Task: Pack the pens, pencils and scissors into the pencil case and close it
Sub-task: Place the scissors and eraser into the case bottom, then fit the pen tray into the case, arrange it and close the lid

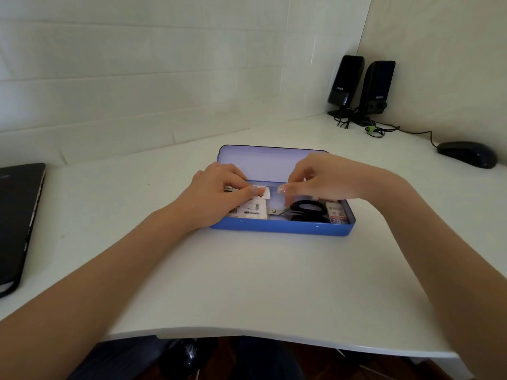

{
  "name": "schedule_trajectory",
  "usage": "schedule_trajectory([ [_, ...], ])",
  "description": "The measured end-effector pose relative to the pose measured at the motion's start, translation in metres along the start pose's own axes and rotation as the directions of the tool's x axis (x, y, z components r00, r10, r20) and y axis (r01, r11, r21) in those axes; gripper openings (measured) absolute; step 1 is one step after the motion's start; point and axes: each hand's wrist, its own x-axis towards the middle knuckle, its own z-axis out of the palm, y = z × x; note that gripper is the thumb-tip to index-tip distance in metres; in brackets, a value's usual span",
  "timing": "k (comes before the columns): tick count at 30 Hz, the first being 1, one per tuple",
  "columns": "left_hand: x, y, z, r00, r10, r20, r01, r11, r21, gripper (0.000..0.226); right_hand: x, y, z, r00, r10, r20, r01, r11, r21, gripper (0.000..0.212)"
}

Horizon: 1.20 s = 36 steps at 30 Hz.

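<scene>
On the white desk point(247, 270), open blue pencil case point(282, 227), black-handled scissors point(307, 211) inside

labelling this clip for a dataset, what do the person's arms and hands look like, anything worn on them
Both forearms are bare as far as the frame shows: no sleeves, watch or bracelets in view. The left hand and right hand wear no gloves, and no rings show. The fingers have pale, glossy nails, longish at the tips.

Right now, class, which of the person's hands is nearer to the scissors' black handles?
The right hand. It hovers just above the scissors in the blue pencil case, fingertips by the handles. The left hand rests on small packets at the case's left end.
</scene>
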Motion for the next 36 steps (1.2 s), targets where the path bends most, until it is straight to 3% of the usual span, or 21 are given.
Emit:
schedule_trajectory([
  [3,0.002,-0.002,0.0,1.0,-0.021,0.024,0.022,0.998,-0.058,0.018,0.002,0.002,0.001,1.0,0.007,-0.031,-0.007,1.0,-0.018,0.038],
  [6,0.003,-0.001,-0.001,0.997,-0.057,0.053,0.063,0.991,-0.119,0.009,0.005,0.017,-0.006,0.974,0.044,-0.224,-0.026,0.996,0.081,0.036],
  [10,0.001,-0.002,-0.003,0.997,-0.076,0.019,0.078,0.966,-0.248,0.011,0.019,0.052,-0.006,0.831,0.164,-0.532,-0.145,0.986,0.076,0.025],
  [12,0.003,-0.006,-0.004,0.99,-0.105,-0.092,0.076,0.958,-0.278,0.01,0.022,0.066,-0.001,0.818,0.264,-0.511,-0.243,0.964,0.109,0.024],
  [14,0.006,-0.01,-0.006,0.952,-0.159,-0.263,0.092,0.964,-0.248,0.01,0.024,0.075,0.004,0.849,0.351,-0.395,-0.306,0.936,0.173,0.027],
  [17,0.011,-0.018,-0.011,0.871,-0.265,-0.414,0.21,0.962,-0.173,0.019,0.029,0.077,0.008,0.863,0.367,-0.348,-0.289,0.923,0.256,0.025],
  [21,0.014,-0.029,-0.016,0.841,-0.433,-0.325,0.399,0.901,-0.17,0.038,0.032,0.065,0.007,0.857,0.251,-0.449,-0.179,0.964,0.197,0.022],
  [23,0.016,-0.036,-0.019,0.851,-0.405,-0.334,0.384,0.914,-0.13,0.03,0.035,0.059,0.011,0.887,0.153,-0.436,-0.103,0.985,0.135,0.027],
  [27,0.016,-0.049,-0.034,0.801,-0.434,-0.413,0.345,0.898,-0.275,0.025,0.046,0.067,0.023,0.922,0.045,-0.385,-0.016,0.997,0.077,0.038],
  [32,0.014,-0.072,-0.057,0.742,-0.495,-0.452,0.386,0.867,-0.316,0.016,0.05,0.067,0.037,0.963,0.006,-0.269,-0.01,1.0,-0.013,0.04],
  [36,0.014,-0.083,-0.06,0.717,-0.517,-0.468,0.393,0.854,-0.342,0.014,0.05,0.071,0.036,0.918,-0.044,-0.395,0.086,0.992,0.09,0.029],
])
